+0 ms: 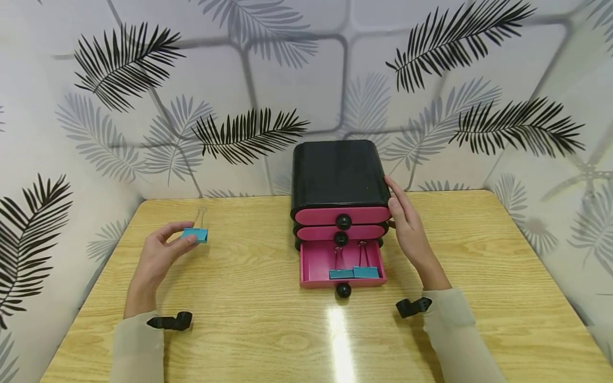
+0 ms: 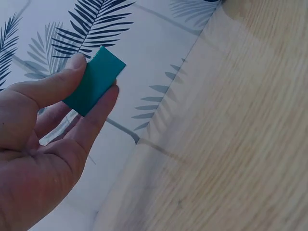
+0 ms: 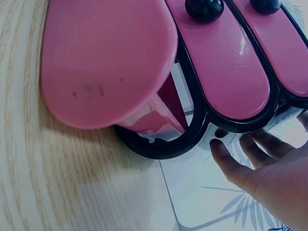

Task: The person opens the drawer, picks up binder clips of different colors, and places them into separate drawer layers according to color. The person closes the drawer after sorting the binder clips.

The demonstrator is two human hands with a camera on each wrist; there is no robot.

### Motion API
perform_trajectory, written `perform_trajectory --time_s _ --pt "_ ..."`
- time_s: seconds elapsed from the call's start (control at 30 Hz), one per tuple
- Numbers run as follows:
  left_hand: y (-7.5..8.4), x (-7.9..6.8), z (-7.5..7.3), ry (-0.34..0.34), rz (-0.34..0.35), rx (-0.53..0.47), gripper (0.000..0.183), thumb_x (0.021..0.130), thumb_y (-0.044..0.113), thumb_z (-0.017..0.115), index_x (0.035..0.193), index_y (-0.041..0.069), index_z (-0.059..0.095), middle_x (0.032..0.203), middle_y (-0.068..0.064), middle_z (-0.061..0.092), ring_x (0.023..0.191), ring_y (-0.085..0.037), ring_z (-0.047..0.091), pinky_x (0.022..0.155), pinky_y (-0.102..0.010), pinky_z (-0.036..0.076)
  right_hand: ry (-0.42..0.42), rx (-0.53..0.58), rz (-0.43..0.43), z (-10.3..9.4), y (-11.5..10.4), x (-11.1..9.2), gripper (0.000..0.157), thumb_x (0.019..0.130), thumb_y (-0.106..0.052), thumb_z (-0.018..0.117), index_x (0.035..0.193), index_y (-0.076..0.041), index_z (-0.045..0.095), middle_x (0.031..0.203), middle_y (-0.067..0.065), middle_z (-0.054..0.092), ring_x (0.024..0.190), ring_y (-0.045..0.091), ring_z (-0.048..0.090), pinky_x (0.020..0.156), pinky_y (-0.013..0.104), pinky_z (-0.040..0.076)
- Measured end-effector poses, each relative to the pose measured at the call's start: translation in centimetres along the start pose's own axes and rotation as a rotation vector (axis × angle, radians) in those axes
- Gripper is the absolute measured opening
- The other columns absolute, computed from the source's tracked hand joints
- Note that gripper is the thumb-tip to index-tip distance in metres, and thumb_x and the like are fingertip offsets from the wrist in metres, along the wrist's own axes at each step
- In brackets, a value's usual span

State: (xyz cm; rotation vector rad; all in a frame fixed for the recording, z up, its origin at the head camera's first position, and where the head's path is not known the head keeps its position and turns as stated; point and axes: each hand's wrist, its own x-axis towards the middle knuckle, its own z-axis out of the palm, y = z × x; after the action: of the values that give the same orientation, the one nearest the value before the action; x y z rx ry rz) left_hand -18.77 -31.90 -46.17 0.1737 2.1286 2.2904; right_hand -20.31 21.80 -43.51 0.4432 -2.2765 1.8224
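Observation:
My left hand [image 1: 160, 255] pinches a teal binder clip [image 1: 195, 235] between thumb and fingers, above the left part of the table. Its wire handles point up in the head view. The left wrist view shows the teal body [image 2: 96, 82] held at the fingertips. Against the right side of a black cabinet [image 1: 340, 173] with pink drawers rests my right hand [image 1: 409, 231], its fingers extended. The bottom drawer [image 1: 316, 260] is pulled out. Inside it, at the front right, two teal binder clips [image 1: 366, 272] stand side by side with handles up.
The two upper drawers [image 1: 316, 216] are closed, each with a round black knob [image 1: 343, 221]. Under them all lies a wood-grain table [image 1: 249, 319]. A wall covering with a leaf pattern [image 1: 297, 80] rises behind. Each wrist wears a small black camera [image 1: 172, 321].

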Motion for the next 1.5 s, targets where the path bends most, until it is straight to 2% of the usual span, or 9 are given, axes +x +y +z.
perform_trajectory --time_s 0.1,0.2,0.4,0.5,0.73,0.97,1.1,1.3,1.5 --pt "0.2 0.1 0.4 0.064 0.01 0.035 0.038 0.095 -0.002 0.071 0.13 -0.008 0.061 0.127 -0.007 0.056 0.094 -0.009 0.073 0.086 -0.024 0.058 0.0 0.004 -0.008 0.0 0.0 0.0 0.05 0.113 -0.031 0.035 0.162 -0.032 0.031 0.163 0.002 0.034 0.132 0.032 0.05 0.101 0.065 0.045" --pt "0.5 0.2 0.7 0.12 0.011 0.062 0.038 0.092 0.0 0.075 0.128 -0.008 0.063 0.125 -0.004 0.059 0.09 -0.007 0.073 0.082 -0.021 0.059 -0.001 0.003 -0.011 0.0 0.1 0.1 0.049 0.113 -0.031 0.035 0.162 -0.032 0.031 0.162 0.003 0.036 0.131 0.031 0.051 0.1 0.061 0.048" --pt "1.3 0.2 1.2 0.145 0.041 0.054 0.034 0.089 -0.004 0.077 0.122 -0.002 0.069 0.121 -0.002 0.066 0.095 -0.011 0.075 0.082 -0.023 0.059 0.003 -0.02 -0.012 -0.1 0.3 0.1 0.049 0.113 -0.032 0.034 0.162 -0.034 0.032 0.159 0.004 0.04 0.125 0.022 0.055 0.092 0.032 0.053" --pt "1.5 0.2 1.5 0.142 0.067 0.033 0.034 0.088 -0.007 0.076 0.121 -0.002 0.07 0.119 -0.003 0.067 0.094 -0.012 0.075 0.082 -0.024 0.059 0.006 -0.023 -0.015 -0.1 0.3 0.0 0.049 0.113 -0.032 0.034 0.162 -0.034 0.032 0.159 0.005 0.04 0.123 0.021 0.055 0.089 0.026 0.052" --pt "1.7 0.2 2.1 0.134 0.125 0.035 0.032 0.086 -0.012 0.076 0.117 -0.002 0.072 0.117 -0.008 0.069 0.09 -0.015 0.076 0.081 -0.025 0.06 0.005 -0.015 -0.025 -0.1 0.3 0.0 0.049 0.113 -0.031 0.034 0.162 -0.033 0.032 0.16 0.004 0.039 0.123 0.02 0.055 0.09 0.026 0.053" --pt "1.7 0.4 2.4 0.149 0.107 0.135 0.032 0.085 -0.008 0.079 0.116 0.001 0.073 0.117 -0.005 0.071 0.092 -0.014 0.076 0.083 -0.024 0.06 -0.003 -0.002 -0.034 -0.2 0.4 0.1 0.049 0.113 -0.03 0.035 0.162 -0.032 0.032 0.161 0.005 0.038 0.123 0.019 0.056 0.09 0.027 0.054" --pt "1.8 0.3 2.4 0.133 0.101 0.145 0.034 0.086 -0.006 0.08 0.118 -0.001 0.072 0.119 -0.006 0.07 0.094 -0.013 0.075 0.083 -0.023 0.059 -0.007 -0.006 -0.034 -0.2 0.4 0.1 0.049 0.113 -0.029 0.035 0.162 -0.031 0.032 0.159 0.007 0.04 0.122 0.017 0.057 0.09 0.026 0.054" --pt "2.1 0.3 2.5 0.111 0.11 0.161 0.034 0.087 -0.003 0.08 0.119 0.001 0.072 0.119 -0.004 0.069 0.095 -0.011 0.074 0.082 -0.022 0.059 -0.018 -0.014 -0.028 -0.5 0.1 0.1 0.049 0.113 -0.029 0.036 0.162 -0.03 0.032 0.15 0.014 0.049 0.117 0.015 0.059 0.089 0.023 0.054" --pt "2.2 0.3 2.4 0.069 0.11 0.12 0.031 0.089 -0.006 0.076 0.119 0.001 0.071 0.12 -0.004 0.068 0.095 -0.013 0.075 0.082 -0.025 0.06 -0.023 -0.014 -0.023 -0.4 -0.1 0.2 0.049 0.113 -0.031 0.037 0.162 -0.029 0.032 0.136 0.016 0.055 0.112 0.016 0.061 0.089 0.026 0.055"
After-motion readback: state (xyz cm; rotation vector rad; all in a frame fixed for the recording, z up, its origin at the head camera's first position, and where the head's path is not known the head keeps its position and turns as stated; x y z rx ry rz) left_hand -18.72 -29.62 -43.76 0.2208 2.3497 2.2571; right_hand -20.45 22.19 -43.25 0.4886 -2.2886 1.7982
